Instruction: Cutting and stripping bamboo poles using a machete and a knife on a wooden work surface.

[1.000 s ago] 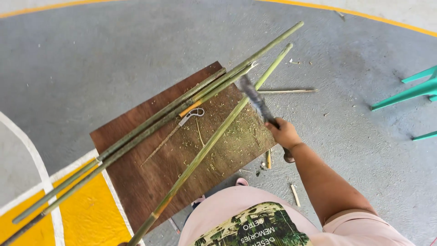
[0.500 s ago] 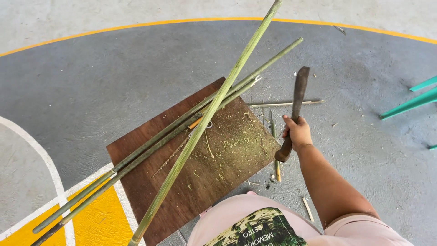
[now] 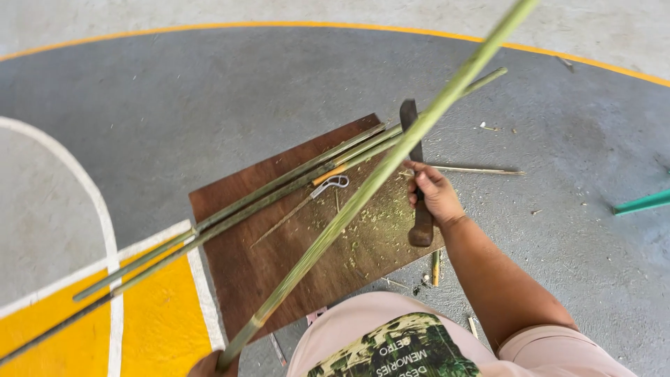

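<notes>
The painted concrete floor (image 3: 209,91) fills most of the view: grey, with a curved yellow line across the top, a white arc at the left and a solid yellow patch at the lower left. On it lies a flat, dark brown wooden board (image 3: 279,272), its middle littered with pale green shavings. A bundle of long thin green bamboo strips (image 3: 230,216) rests slantwise over the board's upper edge and runs out onto the yellow paint.

Raised above all this is one long green bamboo stalk (image 3: 363,195), tilted from the bottom of the view up past the top right. The left hand (image 3: 209,364) is at its lower end, only a sliver showing, so I cannot tell how the fingers sit. The right hand (image 3: 434,195) has its fingers wrapped tight round the brown wooden handle of a dark-bladed chopping knife (image 3: 413,150), the blade pointing away and just beside the stalk.

Judging by the shavings and the pile of strips, a good deal of splitting looks done; the raised stalk looks whole and unworked.

A small orange-handled metal tool (image 3: 331,183) lies on the board. No packages or signs; the shirt (image 3: 391,349) bears a printed picture panel.
</notes>
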